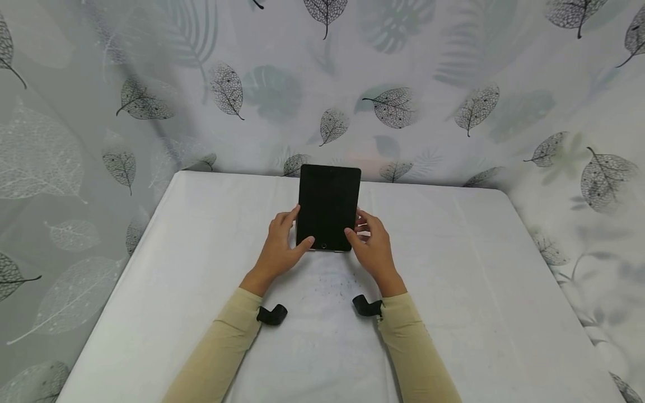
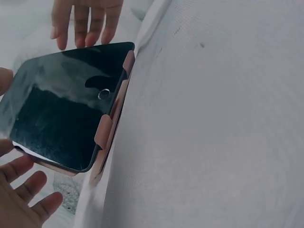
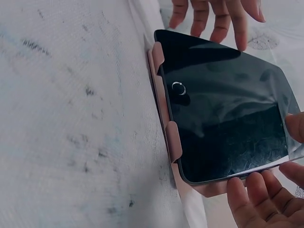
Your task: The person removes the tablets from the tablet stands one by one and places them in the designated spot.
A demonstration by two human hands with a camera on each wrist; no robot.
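A black tablet (image 1: 330, 204) with a round home button leans on a pink stand (image 3: 174, 141), screen toward me. Two pink tabs of the stand hook over its lower edge. At the left edge is my left hand (image 1: 279, 246), its fingers fairly straight and spread. One fingertip (image 2: 21, 167) meets that side, and the thumb overlaps the screen's lower corner in the head view. My right hand (image 1: 372, 246) lies along the opposite edge, fingertips (image 3: 237, 190) right at the side. Its thumb is off the glass in the left wrist view. The tablet hides most of the stand.
The tablet stands toward the far side of a white-covered table (image 1: 468, 280). Behind it hangs a leaf-patterned curtain (image 1: 282, 45). A black wrist device (image 1: 273, 315) sits on the left sleeve, another (image 1: 366, 306) on the right.
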